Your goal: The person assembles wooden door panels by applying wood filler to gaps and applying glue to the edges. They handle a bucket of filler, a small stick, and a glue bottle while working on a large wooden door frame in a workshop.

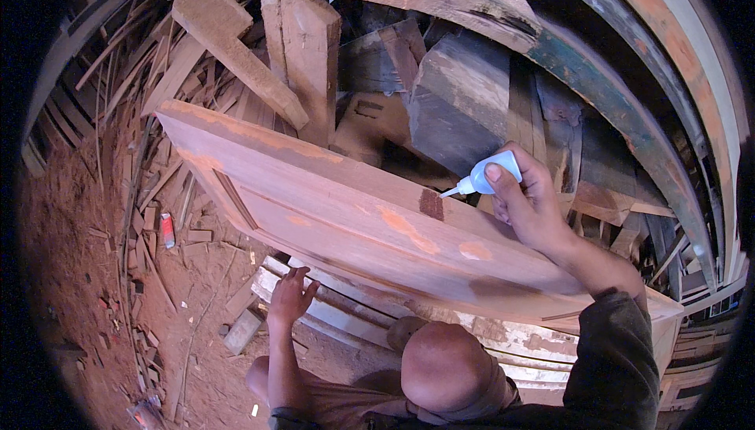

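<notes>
My right hand [528, 198] is closed round a small, pale-blue squeeze bottle [497, 170] with a narrow nozzle. The nozzle tip points left and down at a dark brown patch [432, 203] on the long upper edge of a wooden panel door [370, 221]. The door stands on its side, slanting across the view, with orange filler-like smears on its edge and face. My left hand [291, 295] hangs below the door, near the end of some whitish planks [271, 276]. Its fingers are apart and hold nothing.
Timber offcuts and a large grey block [464, 99] are piled behind the door. Long curved-looking boards [621, 107] run along the right. Scraps and a red-and-white tube [167, 230] lie on the reddish dirt floor [86, 296]. My bent knee [444, 363] is close below the door.
</notes>
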`<state>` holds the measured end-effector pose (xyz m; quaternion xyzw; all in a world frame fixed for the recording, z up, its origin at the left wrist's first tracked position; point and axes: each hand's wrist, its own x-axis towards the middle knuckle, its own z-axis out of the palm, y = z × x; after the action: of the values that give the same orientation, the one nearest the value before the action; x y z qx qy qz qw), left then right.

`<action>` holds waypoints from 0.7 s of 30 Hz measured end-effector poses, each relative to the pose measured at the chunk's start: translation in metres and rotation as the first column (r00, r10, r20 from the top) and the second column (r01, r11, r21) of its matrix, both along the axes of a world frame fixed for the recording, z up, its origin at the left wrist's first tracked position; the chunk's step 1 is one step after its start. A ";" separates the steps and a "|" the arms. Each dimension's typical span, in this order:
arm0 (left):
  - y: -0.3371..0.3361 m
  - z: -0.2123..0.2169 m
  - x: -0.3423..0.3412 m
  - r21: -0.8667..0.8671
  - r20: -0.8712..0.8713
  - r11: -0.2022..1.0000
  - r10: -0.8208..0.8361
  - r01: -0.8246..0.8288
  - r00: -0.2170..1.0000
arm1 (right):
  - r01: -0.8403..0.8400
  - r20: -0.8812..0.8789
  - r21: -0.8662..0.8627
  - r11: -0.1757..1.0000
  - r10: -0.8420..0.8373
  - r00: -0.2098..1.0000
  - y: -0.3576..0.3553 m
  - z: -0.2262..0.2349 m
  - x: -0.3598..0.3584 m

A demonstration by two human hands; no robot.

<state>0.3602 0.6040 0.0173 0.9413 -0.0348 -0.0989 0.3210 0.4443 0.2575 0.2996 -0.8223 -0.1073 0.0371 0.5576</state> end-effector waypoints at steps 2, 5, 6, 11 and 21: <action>-0.001 0.001 0.000 0.008 0.002 1.000 -0.004 0.004 1.000 | -0.002 0.000 0.003 1.000 0.002 1.000 0.000 0.000 0.000; 0.000 -0.004 0.000 0.004 0.032 1.000 -0.021 0.021 0.999 | -0.009 0.008 0.012 1.000 0.009 1.000 -0.001 -0.001 0.001; 0.001 -0.005 0.000 0.004 0.033 1.000 -0.022 0.022 0.999 | -0.008 0.007 0.014 1.000 0.008 1.000 -0.001 -0.002 0.001; 0.000 -0.003 0.000 0.012 0.025 1.000 -0.018 0.018 1.000 | 0.028 -0.034 0.058 0.998 -0.027 0.999 0.000 -0.001 0.000; 0.001 -0.005 0.000 0.011 0.031 1.000 -0.020 0.020 0.999 | -0.053 0.048 -0.001 0.999 0.053 0.997 -0.004 -0.001 -0.001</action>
<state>0.3600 0.6047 0.0119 0.9439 -0.0486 -0.0875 0.3146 0.4436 0.2532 0.2984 -0.8196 -0.1423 0.0323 0.5540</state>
